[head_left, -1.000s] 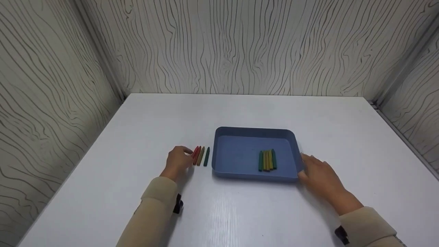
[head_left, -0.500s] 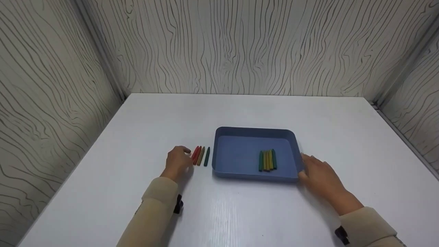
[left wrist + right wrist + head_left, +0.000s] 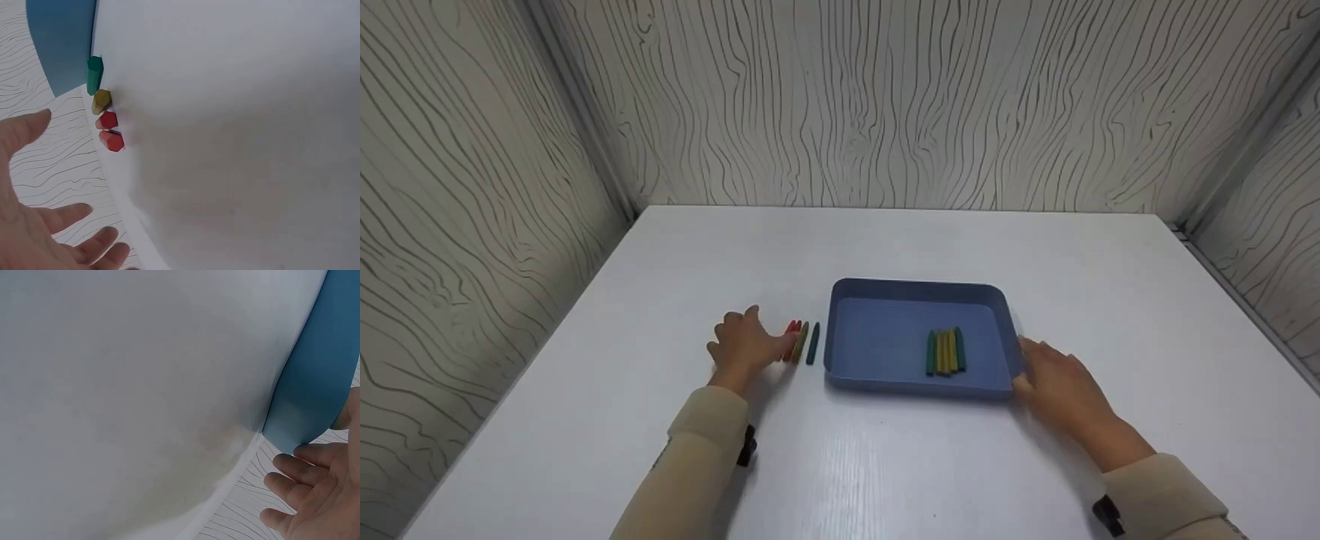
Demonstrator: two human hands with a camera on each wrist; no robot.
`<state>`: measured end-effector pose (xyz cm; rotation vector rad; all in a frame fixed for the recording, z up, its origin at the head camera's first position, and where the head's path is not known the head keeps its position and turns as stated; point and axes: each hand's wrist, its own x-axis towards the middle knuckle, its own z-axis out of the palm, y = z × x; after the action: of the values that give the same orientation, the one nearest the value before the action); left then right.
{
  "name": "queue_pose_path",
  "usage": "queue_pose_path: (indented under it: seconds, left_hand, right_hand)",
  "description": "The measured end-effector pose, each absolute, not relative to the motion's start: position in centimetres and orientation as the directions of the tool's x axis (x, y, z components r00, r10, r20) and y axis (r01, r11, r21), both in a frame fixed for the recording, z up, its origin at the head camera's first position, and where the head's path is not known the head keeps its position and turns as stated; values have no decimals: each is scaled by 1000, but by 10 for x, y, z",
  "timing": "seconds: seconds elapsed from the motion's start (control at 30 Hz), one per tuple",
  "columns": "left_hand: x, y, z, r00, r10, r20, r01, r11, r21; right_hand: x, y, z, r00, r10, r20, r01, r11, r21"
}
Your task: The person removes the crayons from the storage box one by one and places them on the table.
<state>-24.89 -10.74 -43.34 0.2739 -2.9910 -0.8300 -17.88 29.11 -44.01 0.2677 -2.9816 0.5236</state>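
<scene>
My left hand is spread beside a short row of crayons on the white table, its thumb overlapping them in the head view. In the left wrist view its fingers stand apart from the green crayon, the yellow crayon and two red crayons, with nothing held. My right hand touches the right side of a blue tray, thumb near the front corner. The right wrist view shows its fingers loosely extended by the tray's wall. Green and yellow crayons lie side by side inside the tray.
The white table reaches back to a wood-grain patterned panel. Similar panels stand at the left and right. Dark wrist cameras sit at both beige sleeves.
My left hand has spread its fingers and lifted them up and left, while its thumb has moved rightward over the red crayons. The right hand, tray and its crayons stay in place.
</scene>
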Motion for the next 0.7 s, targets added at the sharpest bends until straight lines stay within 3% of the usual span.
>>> queue_pose_path:
  seconds: [0.7]
  left_hand:
    - [-244,-52,-413,-989,-73,128,-8,893,450]
  right_hand:
    - [-178,293,-441,-980,-157,124,-190,922,-337]
